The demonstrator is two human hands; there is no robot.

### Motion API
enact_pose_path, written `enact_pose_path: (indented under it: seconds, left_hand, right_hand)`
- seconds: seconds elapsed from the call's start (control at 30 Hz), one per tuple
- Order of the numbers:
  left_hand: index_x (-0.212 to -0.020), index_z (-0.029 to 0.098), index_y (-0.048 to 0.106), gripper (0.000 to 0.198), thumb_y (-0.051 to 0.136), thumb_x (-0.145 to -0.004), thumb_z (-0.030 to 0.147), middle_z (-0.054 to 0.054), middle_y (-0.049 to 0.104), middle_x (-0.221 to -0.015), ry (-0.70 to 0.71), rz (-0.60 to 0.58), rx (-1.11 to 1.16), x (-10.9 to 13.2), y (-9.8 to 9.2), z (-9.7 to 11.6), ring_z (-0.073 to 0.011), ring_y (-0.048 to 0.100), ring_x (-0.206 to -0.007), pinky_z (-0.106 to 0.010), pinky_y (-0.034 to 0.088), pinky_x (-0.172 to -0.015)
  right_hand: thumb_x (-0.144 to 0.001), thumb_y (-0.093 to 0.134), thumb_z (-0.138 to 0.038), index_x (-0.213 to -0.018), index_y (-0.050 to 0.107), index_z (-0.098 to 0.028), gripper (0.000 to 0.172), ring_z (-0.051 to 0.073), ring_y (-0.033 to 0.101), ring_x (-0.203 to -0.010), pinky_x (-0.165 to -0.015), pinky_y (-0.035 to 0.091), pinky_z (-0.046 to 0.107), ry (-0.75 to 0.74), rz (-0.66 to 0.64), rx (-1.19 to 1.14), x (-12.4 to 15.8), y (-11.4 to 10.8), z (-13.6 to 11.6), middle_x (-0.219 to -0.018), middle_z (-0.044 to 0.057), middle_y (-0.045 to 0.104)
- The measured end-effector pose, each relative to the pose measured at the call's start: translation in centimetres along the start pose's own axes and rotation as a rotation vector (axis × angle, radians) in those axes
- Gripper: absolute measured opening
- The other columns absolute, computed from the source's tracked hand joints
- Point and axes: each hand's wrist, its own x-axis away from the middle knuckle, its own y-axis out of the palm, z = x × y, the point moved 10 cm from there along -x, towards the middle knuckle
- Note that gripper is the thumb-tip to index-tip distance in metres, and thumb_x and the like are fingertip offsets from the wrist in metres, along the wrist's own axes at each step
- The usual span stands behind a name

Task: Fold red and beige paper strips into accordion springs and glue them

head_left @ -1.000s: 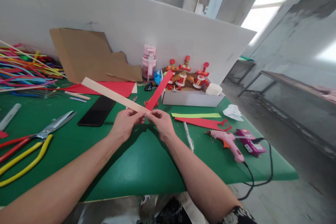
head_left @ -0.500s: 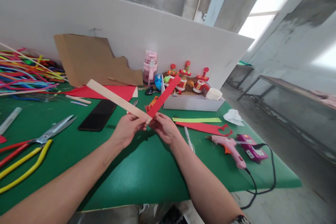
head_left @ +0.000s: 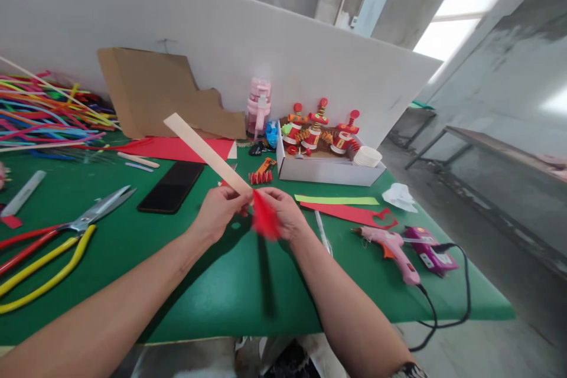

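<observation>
A pale paper strip (head_left: 207, 150) slants up and left from the fingers of my left hand (head_left: 218, 212), which is closed on its lower end. Beside it my right hand (head_left: 283, 212) is closed on a red paper strip (head_left: 264, 217), blurred by motion and pointing down toward me. The two strips meet between my fingertips, above the green table. Behind my hands lies a small folded red and orange paper piece (head_left: 261, 176). My fingers partly hide the joined ends.
Large scissors (head_left: 95, 212) and a black phone (head_left: 170, 187) lie left. A white box (head_left: 328, 171) with paper-cup figures stands behind. To the right are green and red strips, a pen and a pink glue gun (head_left: 392, 247) with its cable.
The red strip has swung from pointing up and right to pointing down toward me, across my right fingers. Both hands still hold the strips, and the view has shifted slightly.
</observation>
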Motion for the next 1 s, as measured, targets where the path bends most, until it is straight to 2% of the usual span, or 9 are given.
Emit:
enact_pose_path:
  seconds: [0.13, 0.3, 0.53, 0.67, 0.8, 0.9, 1.0]
  left_hand:
    - [-0.061, 0.014, 0.074, 0.038, 0.090, -0.039, 0.042, 0.002, 0.057, -0.043, -0.063, -0.001, -0.057, 0.6, 0.1, 0.4, -0.0091, 0.041, -0.039, -0.023, 0.032, -0.039]
    - [-0.060, 0.016, 0.075, 0.038, 0.088, -0.041, 0.046, 0.000, 0.061, -0.046, 0.020, 0.014, -0.174, 0.4, -0.1, 1.4, -0.0120, 0.047, -0.044, -0.022, 0.032, -0.040]
    - [-0.063, 0.015, 0.074, 0.038, 0.090, -0.042, 0.043, 0.001, 0.063, -0.047, -0.010, 0.009, -0.164, 0.6, -0.1, 0.7, -0.0106, 0.047, -0.042, -0.021, 0.031, -0.038]
    - [-0.068, 0.015, 0.075, 0.037, 0.089, -0.046, 0.041, -0.002, 0.068, -0.053, -0.100, -0.035, -0.090, 0.3, 0.2, -0.7, -0.0136, 0.056, -0.044, -0.022, 0.041, -0.041]
    - [-0.068, 0.014, 0.074, 0.036, 0.088, -0.049, 0.041, -0.005, 0.071, -0.057, -0.159, -0.068, 0.015, 0.1, 0.6, -1.4, -0.0174, 0.065, -0.053, -0.025, 0.053, -0.053]
    - [-0.066, 0.013, 0.073, 0.036, 0.080, -0.060, 0.048, -0.008, 0.071, -0.057, -0.167, -0.122, 0.026, -0.1, 0.9, -1.6, -0.0195, 0.066, -0.053, -0.029, 0.055, -0.056]
    - [-0.076, 0.014, 0.075, 0.034, 0.081, -0.061, 0.043, -0.007, 0.074, -0.064, -0.148, -0.118, 0.011, -0.4, 0.4, -1.7, -0.0189, 0.067, -0.053, -0.029, 0.055, -0.056]
  right_hand:
    - [-0.049, 0.090, -0.037, -0.067, 0.071, -0.016, 0.033, 0.008, 0.056, -0.058, -0.061, 0.045, 0.023, -0.044, 0.024, 0.043, 0.1, 0.0, -0.6, -0.064, -0.001, 0.067]
    - [-0.052, 0.088, -0.038, -0.067, 0.072, -0.018, 0.030, 0.010, 0.058, -0.062, -0.066, 0.048, 0.025, -0.120, 0.027, 0.121, 0.1, -0.1, -1.3, -0.067, -0.001, 0.068]
    - [-0.059, 0.082, -0.035, -0.066, 0.074, -0.019, 0.019, 0.013, 0.057, -0.062, -0.065, 0.048, 0.027, -0.241, 0.076, 0.262, 0.2, -0.5, -2.4, -0.064, 0.000, 0.069]
    - [-0.063, 0.076, -0.033, -0.067, 0.073, -0.019, 0.015, 0.014, 0.059, -0.063, -0.065, 0.049, 0.027, -0.289, 0.132, 0.341, 0.3, -0.7, -2.8, -0.064, 0.000, 0.069]
    - [-0.066, 0.073, -0.030, -0.066, 0.071, -0.020, 0.010, 0.016, 0.060, -0.065, -0.069, 0.050, 0.029, -0.344, 0.182, 0.400, 0.5, -0.9, -3.6, -0.064, -0.001, 0.069]
    - [-0.068, 0.071, -0.028, -0.064, 0.070, -0.021, 0.008, 0.017, 0.061, -0.065, -0.070, 0.050, 0.030, -0.390, 0.204, 0.446, 0.7, -0.9, -4.2, -0.065, -0.001, 0.069]
    - [-0.069, 0.070, -0.029, -0.066, 0.070, -0.021, 0.008, 0.017, 0.062, -0.067, -0.071, 0.050, 0.030, -0.414, 0.207, 0.473, 0.8, -0.9, -4.4, -0.067, 0.000, 0.070]
